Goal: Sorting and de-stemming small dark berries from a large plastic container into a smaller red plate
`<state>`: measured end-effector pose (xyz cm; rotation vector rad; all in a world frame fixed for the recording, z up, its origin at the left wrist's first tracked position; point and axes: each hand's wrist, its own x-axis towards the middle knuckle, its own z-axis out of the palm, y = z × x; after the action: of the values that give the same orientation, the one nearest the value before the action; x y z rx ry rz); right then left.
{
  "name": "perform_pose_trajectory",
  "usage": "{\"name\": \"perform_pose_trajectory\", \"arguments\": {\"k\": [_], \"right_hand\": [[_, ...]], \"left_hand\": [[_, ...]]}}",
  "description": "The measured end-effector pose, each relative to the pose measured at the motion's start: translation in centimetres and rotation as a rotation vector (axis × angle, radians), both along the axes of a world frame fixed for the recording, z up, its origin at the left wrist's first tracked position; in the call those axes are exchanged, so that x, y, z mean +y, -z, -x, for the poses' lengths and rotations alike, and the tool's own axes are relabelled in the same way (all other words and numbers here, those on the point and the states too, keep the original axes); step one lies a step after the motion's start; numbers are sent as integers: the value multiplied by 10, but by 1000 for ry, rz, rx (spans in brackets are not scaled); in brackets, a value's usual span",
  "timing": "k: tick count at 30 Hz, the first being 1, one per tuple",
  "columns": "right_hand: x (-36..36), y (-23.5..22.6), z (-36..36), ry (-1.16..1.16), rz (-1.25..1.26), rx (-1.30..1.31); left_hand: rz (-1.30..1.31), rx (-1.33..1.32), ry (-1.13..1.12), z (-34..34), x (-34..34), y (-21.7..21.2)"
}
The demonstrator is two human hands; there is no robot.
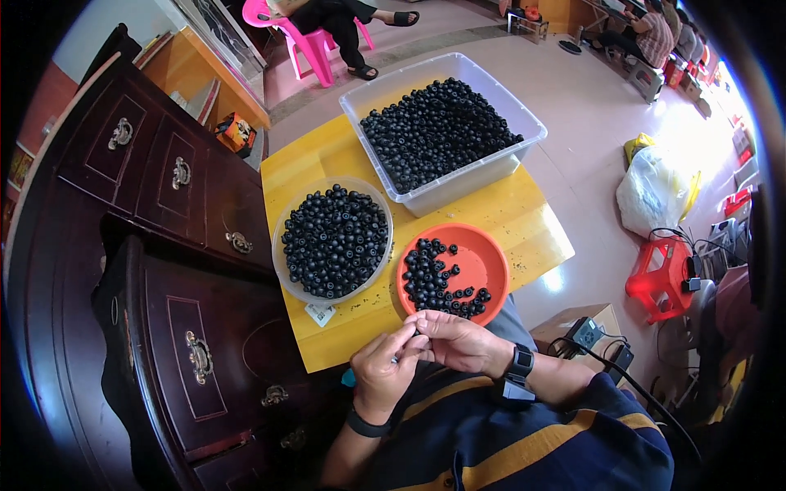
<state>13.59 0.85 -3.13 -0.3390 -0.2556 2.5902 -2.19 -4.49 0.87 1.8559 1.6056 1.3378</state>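
The left hand and the right hand meet at the near edge of an orange bowl, with their fingertips pinched around one small dark piece. Fingers hide most of it, so I cannot tell its shape. Maybe both hands pinch it because it is too tiny for a whole fist. Black beads lie mostly on the bowl's left side and along its near edge. The bowl is closest to the person, probably so it is easy to reach. On the yellow table, a round clear tub full of beads sits left of the bowl. A big clear bin sits farther back, perhaps because it takes up more room.
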Motion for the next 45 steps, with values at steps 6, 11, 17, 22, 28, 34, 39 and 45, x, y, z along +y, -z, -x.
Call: {"name": "perform_pose_trajectory", "arguments": {"k": [6,11,17,22,28,34,39,45], "right_hand": [[-5,-1,1,48,-9,-30],[-6,4,-1,107,-50,-158],[-6,-4,2,107,-86,-257],[-6,-11,2,96,-139,-337],[-4,-4,-3,129,-283,-347],[-1,-6,-12,90,-237,-262],[-1,-6,-15,60,-247,-238],[-3,-3,-11,59,-157,-222]], "left_hand": [[-66,161,-17,-1,-4,-6],[230,-172,36,4,2,-25],[299,-26,118,12,3,-9],[278,-39,162,11,3,-2],[293,-89,98,2,4,-10],[294,-60,98,6,2,-8],[281,-34,88,11,2,-3],[204,93,84,9,2,-4]]}}
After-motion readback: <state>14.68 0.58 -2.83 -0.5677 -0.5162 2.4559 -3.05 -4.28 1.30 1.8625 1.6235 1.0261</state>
